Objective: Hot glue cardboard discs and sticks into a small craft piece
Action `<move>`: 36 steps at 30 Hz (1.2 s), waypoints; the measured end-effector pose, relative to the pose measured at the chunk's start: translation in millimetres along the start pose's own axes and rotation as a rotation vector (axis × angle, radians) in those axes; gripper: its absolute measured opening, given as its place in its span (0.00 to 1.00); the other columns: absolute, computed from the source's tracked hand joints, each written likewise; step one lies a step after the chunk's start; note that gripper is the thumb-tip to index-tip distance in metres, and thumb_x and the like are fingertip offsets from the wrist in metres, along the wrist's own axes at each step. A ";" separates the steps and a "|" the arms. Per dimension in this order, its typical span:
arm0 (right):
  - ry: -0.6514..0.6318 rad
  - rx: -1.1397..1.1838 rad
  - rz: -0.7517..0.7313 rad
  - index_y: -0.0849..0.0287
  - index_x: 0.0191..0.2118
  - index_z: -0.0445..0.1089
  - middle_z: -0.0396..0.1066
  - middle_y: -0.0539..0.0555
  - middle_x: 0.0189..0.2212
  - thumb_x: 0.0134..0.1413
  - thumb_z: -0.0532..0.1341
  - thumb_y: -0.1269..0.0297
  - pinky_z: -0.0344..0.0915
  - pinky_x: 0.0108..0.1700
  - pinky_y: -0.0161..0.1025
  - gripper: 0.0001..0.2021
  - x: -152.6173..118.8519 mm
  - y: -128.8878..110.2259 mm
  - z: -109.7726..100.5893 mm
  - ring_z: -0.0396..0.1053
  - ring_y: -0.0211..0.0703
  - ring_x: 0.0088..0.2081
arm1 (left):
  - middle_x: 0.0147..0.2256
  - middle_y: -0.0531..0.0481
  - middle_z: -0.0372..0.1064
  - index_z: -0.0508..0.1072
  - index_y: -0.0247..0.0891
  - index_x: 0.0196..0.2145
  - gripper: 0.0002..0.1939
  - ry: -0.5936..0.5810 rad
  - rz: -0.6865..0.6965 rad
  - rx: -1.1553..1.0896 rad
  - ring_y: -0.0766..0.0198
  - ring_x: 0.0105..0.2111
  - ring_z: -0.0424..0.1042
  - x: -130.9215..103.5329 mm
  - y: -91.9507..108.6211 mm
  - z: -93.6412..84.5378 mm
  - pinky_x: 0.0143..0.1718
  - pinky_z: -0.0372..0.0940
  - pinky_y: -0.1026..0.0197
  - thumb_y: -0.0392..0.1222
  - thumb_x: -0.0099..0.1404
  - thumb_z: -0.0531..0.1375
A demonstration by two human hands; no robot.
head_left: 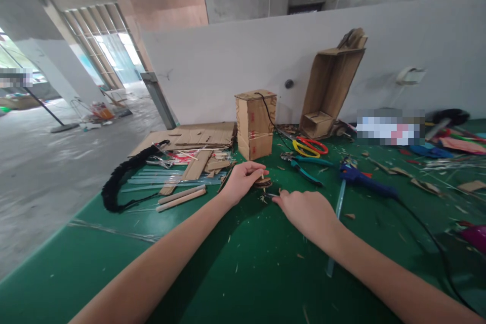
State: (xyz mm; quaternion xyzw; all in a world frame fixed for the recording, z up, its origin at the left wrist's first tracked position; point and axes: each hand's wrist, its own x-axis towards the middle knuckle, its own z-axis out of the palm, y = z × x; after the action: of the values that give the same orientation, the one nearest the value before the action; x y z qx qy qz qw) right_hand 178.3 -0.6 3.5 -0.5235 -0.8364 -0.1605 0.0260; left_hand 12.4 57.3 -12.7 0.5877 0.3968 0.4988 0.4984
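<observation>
My left hand (243,179) is closed around a small brown cardboard disc (263,182) with a short pale stick rising from it. My right hand (306,212) pinches a thin tool with a dark metal tip (270,195), perhaps a craft knife; its handle is hidden in the fingers. The tip points at the disc from the right, and I cannot tell whether the two touch. Pale shavings (262,199) lie just below. Behind both hands stands an upright cardboard box (255,126) with a black cord over its top.
Teal-handled pliers (309,172), red and yellow scissors (309,147) and a blue glue gun (364,181) lie to the right. At left are wooden sticks (182,199), clear glue sticks (148,180) and a black fuzzy strip (116,182). A tall open cardboard box (330,86) leans against the white wall.
</observation>
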 end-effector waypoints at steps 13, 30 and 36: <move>-0.030 -0.004 -0.055 0.61 0.28 0.68 0.71 0.56 0.19 0.59 0.45 0.58 0.52 0.19 0.35 0.19 4.9 6.5 6.1 0.70 0.47 0.21 | 0.32 0.44 0.73 0.68 0.32 0.35 0.12 -0.036 -0.005 0.034 0.65 0.32 0.72 -2.4 4.5 2.1 0.37 0.65 0.61 0.43 0.55 0.59; -0.017 -0.023 0.012 0.60 0.29 0.67 0.70 0.56 0.18 0.60 0.41 0.57 0.51 0.18 0.34 0.21 1.4 6.7 9.4 0.69 0.48 0.19 | 0.33 0.42 0.73 0.68 0.33 0.35 0.12 -0.057 0.025 0.128 0.64 0.34 0.71 -2.7 5.0 2.5 0.37 0.64 0.61 0.44 0.58 0.56; -0.097 0.002 -0.125 0.61 0.28 0.68 0.71 0.56 0.19 0.59 0.45 0.59 0.55 0.19 0.36 0.19 5.1 9.2 1.8 0.70 0.50 0.21 | 0.33 0.43 0.73 0.68 0.33 0.35 0.12 -0.075 0.021 0.068 0.63 0.33 0.71 -2.9 4.8 2.9 0.36 0.65 0.60 0.45 0.57 0.57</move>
State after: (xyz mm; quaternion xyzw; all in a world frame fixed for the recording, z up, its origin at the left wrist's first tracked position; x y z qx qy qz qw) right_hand 184.3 8.0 5.2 -0.4776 -0.8678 -0.1353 -0.0239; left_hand 14.6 53.0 -8.6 0.6269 0.3883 0.4678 0.4872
